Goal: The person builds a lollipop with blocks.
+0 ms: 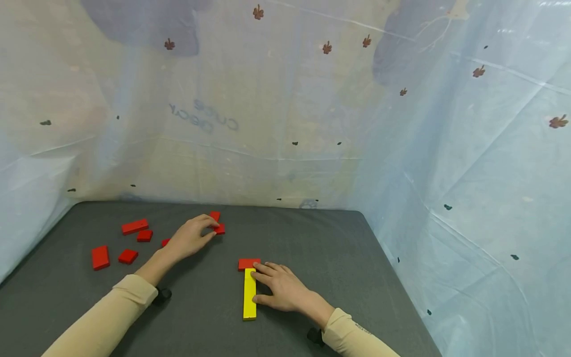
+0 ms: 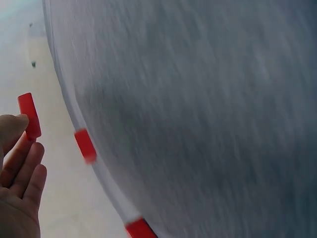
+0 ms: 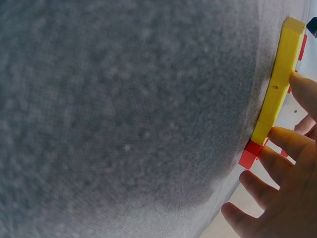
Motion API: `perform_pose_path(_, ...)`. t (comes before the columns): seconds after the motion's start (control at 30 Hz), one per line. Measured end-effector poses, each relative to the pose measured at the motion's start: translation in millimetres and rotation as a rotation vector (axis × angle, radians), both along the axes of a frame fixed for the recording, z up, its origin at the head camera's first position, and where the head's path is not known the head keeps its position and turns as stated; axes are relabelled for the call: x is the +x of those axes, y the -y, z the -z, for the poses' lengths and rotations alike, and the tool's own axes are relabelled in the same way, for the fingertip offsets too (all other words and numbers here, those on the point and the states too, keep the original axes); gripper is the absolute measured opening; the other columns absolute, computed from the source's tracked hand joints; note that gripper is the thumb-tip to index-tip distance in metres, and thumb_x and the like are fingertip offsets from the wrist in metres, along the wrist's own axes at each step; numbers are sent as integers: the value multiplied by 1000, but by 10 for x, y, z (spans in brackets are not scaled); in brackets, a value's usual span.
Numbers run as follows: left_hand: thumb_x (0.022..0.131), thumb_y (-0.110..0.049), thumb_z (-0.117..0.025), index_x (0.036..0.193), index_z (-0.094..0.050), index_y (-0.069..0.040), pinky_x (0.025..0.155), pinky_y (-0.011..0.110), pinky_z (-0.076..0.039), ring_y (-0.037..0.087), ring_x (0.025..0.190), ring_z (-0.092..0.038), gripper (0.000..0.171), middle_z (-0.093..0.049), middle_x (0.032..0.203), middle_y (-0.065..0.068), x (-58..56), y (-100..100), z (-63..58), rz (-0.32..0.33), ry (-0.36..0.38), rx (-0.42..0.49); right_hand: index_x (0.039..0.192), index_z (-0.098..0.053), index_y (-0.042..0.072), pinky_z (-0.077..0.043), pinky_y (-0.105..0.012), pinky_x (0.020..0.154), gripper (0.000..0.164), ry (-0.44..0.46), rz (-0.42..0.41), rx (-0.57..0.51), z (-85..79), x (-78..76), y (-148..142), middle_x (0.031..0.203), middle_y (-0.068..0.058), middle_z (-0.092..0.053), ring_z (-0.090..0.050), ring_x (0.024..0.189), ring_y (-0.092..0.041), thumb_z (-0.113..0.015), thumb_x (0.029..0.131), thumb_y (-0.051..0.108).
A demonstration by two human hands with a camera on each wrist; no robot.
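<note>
Between thumb and fingers, my left hand pinches a small red block, which shows raised off the table in the left wrist view. Just behind it, another red block lies near the table's far edge. My right hand rests with fairly straight fingers along a yellow bar. Its thumb and index finger touch the bar's right side, and another fingertip reaches a red block set crosswise at the bar's far end. A seam in the right wrist view divides the yellow bar into a long piece and a short one.
Loose red blocks lie on the dark grey table to the left, among them a long one, a wide one and a small one. One red block is partly hidden by my left hand. A pale printed curtain hangs behind the table.
</note>
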State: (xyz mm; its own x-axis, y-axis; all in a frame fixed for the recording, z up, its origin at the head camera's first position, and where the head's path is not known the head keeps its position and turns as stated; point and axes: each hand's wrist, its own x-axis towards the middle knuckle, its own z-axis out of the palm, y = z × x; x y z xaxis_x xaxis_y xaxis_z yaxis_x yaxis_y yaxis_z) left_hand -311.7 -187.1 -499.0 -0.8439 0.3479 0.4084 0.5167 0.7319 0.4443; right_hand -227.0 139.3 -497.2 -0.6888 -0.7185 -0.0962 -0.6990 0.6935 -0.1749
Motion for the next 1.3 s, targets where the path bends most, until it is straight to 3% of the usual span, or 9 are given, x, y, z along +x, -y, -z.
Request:
perform_pose_path(0.27, 93, -9, -79, 114, -75, -8, 86, 50, -58, 30, 104, -69, 22, -68, 117, 8, 32, -262, 49, 40, 14, -5, 160, -45, 25, -33, -53, 120, 67, -2, 13, 9, 19, -5, 19, 168, 5, -33, -35, 152, -25, -57, 103, 58)
perform_pose_path(0.67, 93, -15, -80, 113, -76, -11, 93, 48, -58, 27, 108, -67, 21, -68, 118, 5, 68, -514, 75, 103, 105, -63, 159, -46, 25, -34, -53, 120, 66, -12, 11, 14, 2, -11, 18, 167, 5, -35, -37, 152, -25, -57, 103, 58)
perform_pose_path(1.0, 95, -18, -79, 114, -77, -16, 91, 45, -58, 24, 108, -67, 20, -69, 118, 2, 70, -597, 106, 161, 205, -110, 159, -46, 25, -34, -53, 120, 66, -19, 4, 7, 11, -12, 15, 168, 6, -34, -36, 152, -26, -56, 103, 58)
perform_pose_path(1.3, 94, -17, -79, 113, -77, -14, 93, 46, -57, 25, 109, -67, 19, -69, 117, 3, 67, -623, 144, 182, 228, -136, 159, -45, 26, -34, -54, 120, 66, -8, 16, 6, 23, -9, 7, 168, 6, -33, -36, 152, -26, -56, 103, 58)
